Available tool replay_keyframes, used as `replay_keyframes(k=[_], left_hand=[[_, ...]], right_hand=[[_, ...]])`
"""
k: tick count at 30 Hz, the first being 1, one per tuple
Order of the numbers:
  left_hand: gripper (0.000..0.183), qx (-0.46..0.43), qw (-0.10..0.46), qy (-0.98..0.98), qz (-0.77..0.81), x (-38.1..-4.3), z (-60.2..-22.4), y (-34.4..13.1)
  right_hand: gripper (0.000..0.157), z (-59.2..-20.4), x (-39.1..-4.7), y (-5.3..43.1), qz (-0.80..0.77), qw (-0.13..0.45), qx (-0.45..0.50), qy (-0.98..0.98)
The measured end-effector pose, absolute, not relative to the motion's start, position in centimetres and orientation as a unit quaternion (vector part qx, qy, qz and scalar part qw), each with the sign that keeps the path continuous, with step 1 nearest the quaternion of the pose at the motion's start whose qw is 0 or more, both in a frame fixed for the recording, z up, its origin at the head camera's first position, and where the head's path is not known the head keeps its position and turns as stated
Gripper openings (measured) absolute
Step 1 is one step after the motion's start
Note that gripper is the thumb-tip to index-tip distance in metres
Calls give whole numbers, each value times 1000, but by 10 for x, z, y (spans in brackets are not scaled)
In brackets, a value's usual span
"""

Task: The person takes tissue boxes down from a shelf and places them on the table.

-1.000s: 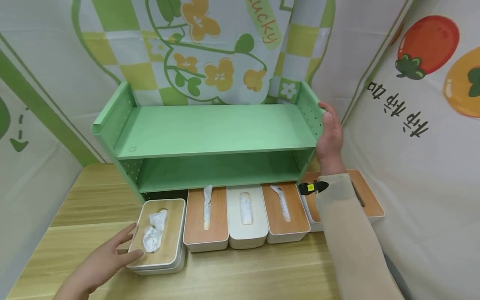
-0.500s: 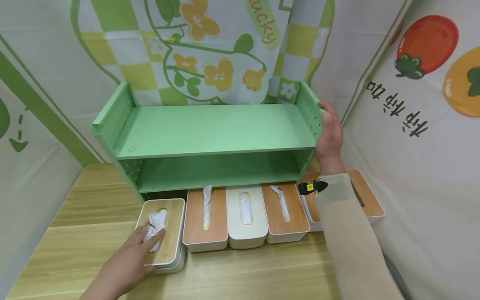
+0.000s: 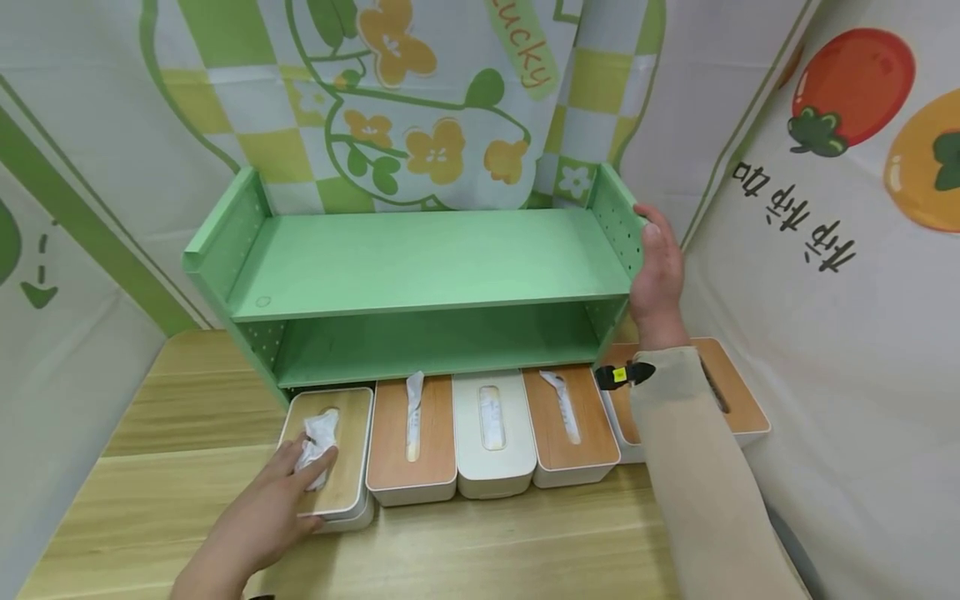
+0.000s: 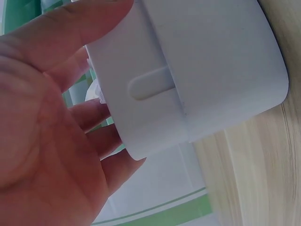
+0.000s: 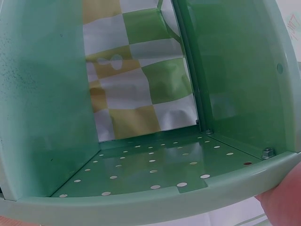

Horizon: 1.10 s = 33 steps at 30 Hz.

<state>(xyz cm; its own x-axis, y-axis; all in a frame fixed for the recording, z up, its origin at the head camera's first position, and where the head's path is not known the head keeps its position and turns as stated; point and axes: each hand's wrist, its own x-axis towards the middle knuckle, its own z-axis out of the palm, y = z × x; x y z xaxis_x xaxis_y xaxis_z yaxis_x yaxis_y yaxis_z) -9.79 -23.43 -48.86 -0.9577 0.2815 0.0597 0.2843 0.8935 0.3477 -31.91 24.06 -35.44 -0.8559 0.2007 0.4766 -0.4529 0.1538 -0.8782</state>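
In the head view, my left hand (image 3: 266, 512) lies on the leftmost tissue box (image 3: 348, 467), which has a wood-look lid and a tuft of tissue (image 3: 320, 433). The left wrist view shows the thumb along the white front wall of this tissue box (image 4: 225, 70), while the other fingers reach over the lid's edge. My right hand (image 3: 658, 287) holds the outer right side of a green two-tier shelf (image 3: 427, 262), fingers over its edge. In the right wrist view, the perforated side panel of the shelf (image 5: 136, 169) fills the lower middle, with a finger outside it.
More tissue boxes stand in a row: a brown-lidded one (image 3: 390, 433), a white one (image 3: 476, 462), and another brown-lidded one (image 3: 551, 437). Farther right, a wood-lidded box (image 3: 731, 387) sits partly behind the right forearm. Printed cloth (image 3: 450, 108) hangs behind the wooden table (image 3: 480, 550).
My left hand has moved from the box's left edge onto its lid and front. The leftmost tissue box has slid back toward the shelf. My right hand stays in place.
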Motion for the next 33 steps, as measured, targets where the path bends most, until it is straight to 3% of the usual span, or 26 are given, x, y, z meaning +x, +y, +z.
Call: replay_keyframes(k=[20, 33], left_hand=[[82, -121, -19, -975, -184, -108, -489, -233], [77, -156, -13, -976, -154, -119, -483, -229]], right_hand=[[44, -354, -319, 240, 648, 243, 82, -717], [44, -355, -319, 244, 641, 238, 66, -727]])
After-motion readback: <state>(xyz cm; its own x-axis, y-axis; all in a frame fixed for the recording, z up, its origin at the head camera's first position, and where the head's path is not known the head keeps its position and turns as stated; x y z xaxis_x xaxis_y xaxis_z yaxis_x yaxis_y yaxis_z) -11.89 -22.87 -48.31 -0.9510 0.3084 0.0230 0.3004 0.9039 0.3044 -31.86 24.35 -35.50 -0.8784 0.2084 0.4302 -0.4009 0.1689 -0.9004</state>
